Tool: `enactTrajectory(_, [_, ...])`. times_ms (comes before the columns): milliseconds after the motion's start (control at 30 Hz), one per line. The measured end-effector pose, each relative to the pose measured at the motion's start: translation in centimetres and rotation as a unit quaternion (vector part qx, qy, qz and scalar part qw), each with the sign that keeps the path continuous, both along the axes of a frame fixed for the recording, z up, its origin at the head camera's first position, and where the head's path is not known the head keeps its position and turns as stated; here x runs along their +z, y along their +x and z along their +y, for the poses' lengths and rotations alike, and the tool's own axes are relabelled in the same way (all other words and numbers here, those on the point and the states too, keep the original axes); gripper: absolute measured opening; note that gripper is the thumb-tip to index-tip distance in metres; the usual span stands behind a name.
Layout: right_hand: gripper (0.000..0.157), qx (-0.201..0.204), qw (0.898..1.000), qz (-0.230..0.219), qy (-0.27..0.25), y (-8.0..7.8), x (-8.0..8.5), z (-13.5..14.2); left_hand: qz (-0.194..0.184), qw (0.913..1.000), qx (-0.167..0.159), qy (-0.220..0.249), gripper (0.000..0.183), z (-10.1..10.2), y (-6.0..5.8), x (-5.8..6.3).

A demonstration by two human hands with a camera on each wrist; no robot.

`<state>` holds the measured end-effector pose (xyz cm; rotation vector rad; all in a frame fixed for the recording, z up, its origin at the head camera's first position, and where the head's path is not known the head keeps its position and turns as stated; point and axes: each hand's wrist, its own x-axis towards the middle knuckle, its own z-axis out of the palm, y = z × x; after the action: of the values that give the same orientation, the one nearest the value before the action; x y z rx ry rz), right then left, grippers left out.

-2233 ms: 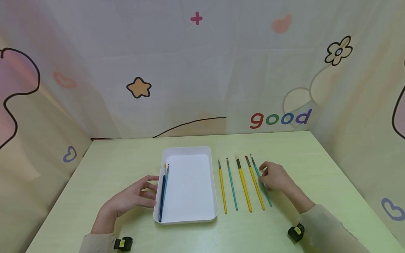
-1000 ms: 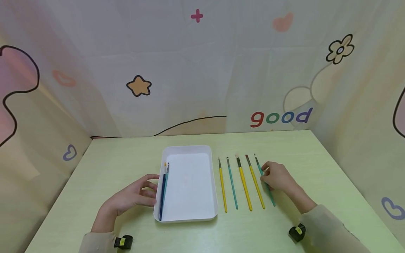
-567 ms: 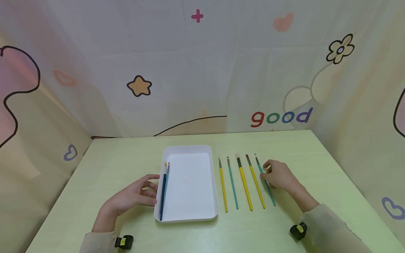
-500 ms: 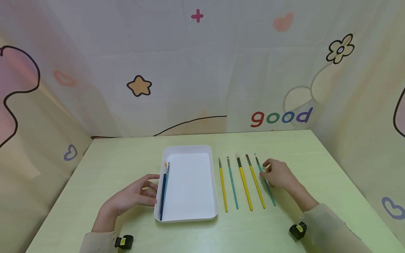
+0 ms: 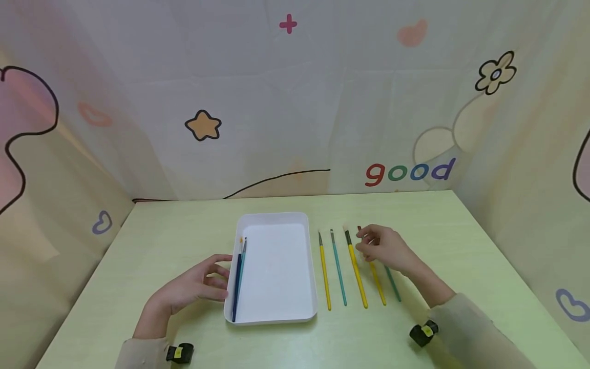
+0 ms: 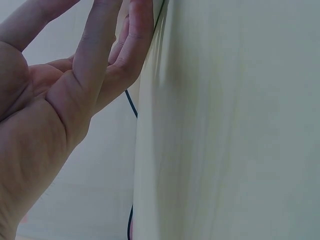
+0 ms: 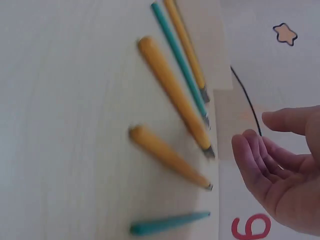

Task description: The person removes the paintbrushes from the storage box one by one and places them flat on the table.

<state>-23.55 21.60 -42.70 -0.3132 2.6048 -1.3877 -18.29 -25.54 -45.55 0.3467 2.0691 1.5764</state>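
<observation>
A white tray (image 5: 276, 271) lies on the table with a navy paintbrush (image 5: 237, 287) and a teal paintbrush along its left wall. My left hand (image 5: 195, 284) rests its spread, loosely bent fingers against the tray's left side. Above the paintbrush row hovers my right hand (image 5: 391, 249); the right wrist view shows a gap between thumb and fingers, with nothing held. Beneath it, partly hidden, lie a yellow paintbrush (image 5: 378, 284) with reddish bristles and the rightmost teal paintbrush (image 5: 393, 284). Left of these are a thick yellow paintbrush (image 5: 355, 269), a teal paintbrush (image 5: 338, 269) and a thin yellow paintbrush (image 5: 324, 271).
The pale wood-grain table (image 5: 184, 220) is bounded by a printed curtain (image 5: 276, 102) at the back and both sides. A small black device with a yellow mark (image 5: 181, 353) sits at the left cuff, and another (image 5: 423, 333) at the right.
The rightmost teal paintbrush was shifted slightly right, then released. My right hand has since moved left and away from me, over the yellow paintbrush with reddish bristles. The left hand stays put.
</observation>
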Motion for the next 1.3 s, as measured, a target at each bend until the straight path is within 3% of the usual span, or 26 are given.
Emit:
enactTrajectory(200, [0.039,0.056,0.991,-0.079,-0.097,0.3,0.7,-2.3,0.0,1.0,-0.001,0.001,0.084,-0.1,-0.1,-0.1])
enactTrajectory(667, [0.051,0.137,0.944,-0.177,-0.243,0.4,-0.2,-9.1,-0.001,1.0,-0.005,0.005,0.084,0.1,-0.2,-0.1])
enactTrajectory(1000, [0.048,0.107,0.938,-0.227,-0.239,0.8,-1.2,-14.2,-0.01,0.9999,-0.003,0.008,0.084,0.3,-0.2,-0.1])
enactTrajectory(1100, [0.047,0.114,0.936,-0.232,-0.238,1.0,-1.6,-15.5,-0.015,0.9998,0.0,0.01,0.083,0.2,-0.1,-0.1])
enactTrajectory(1300, [0.048,0.127,0.923,-0.256,-0.258,1.4,-1.9,-17.3,-0.012,0.9999,0.003,0.009,0.083,0.1,0.1,0.0])
